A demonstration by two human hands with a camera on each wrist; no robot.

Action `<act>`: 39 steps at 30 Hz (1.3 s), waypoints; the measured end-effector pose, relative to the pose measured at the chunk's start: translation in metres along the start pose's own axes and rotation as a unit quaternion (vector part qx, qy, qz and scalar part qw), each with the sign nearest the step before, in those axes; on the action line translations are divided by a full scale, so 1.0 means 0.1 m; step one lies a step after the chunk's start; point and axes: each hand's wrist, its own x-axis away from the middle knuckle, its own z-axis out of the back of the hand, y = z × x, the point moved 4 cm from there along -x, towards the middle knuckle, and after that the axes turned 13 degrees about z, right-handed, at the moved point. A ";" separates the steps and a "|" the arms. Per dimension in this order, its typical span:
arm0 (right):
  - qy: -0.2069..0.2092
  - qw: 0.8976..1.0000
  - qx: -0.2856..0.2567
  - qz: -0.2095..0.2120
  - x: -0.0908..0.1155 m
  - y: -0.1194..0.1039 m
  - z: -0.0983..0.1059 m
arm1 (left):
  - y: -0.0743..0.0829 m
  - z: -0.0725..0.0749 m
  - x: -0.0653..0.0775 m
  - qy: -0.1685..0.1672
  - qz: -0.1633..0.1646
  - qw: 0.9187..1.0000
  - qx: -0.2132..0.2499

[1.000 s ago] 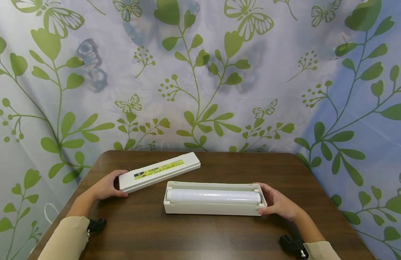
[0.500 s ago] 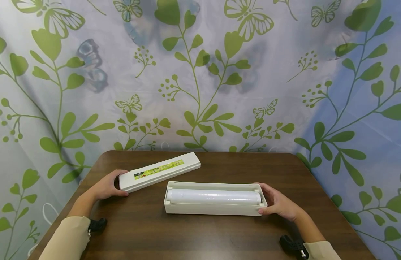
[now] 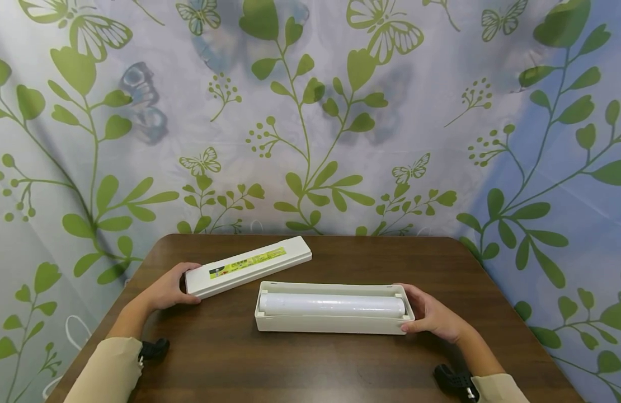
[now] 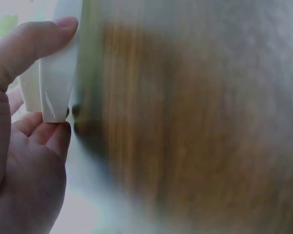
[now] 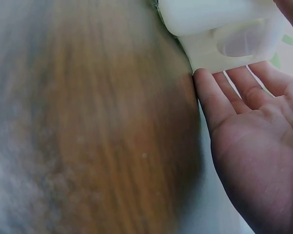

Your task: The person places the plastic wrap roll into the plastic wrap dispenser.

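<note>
In the head view a long white lid [image 3: 247,273] with a yellow-green label [image 3: 250,262] lies slanted on the left of the table. My left hand [image 3: 164,287] grips its left end, thumb on the near edge and fingers behind. The left wrist view shows that thumb across the lid's end [image 4: 58,87]. Nearer the middle stands the matching long white plastic wrap box [image 3: 330,325], topless, with a shiny white roll of wrap [image 3: 330,305] lying inside. Its right end is held by my right hand [image 3: 435,316], thumb on the front wall, fingers at the end.
Both things lie on a brown wooden table [image 3: 310,364], apart from each other. Behind it hangs a pale curtain [image 3: 310,112] with green leaves and butterflies. A black strap [image 3: 154,349] sits at the left wrist, another black strap [image 3: 454,380] at the right. A white cable [image 3: 76,333] hangs at left.
</note>
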 end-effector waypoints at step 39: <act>-0.002 1.000 -0.010 -0.007 0.01 -0.01 -0.01 | 0.15 0.00 0.14 0.036 -0.028 0.993 0.111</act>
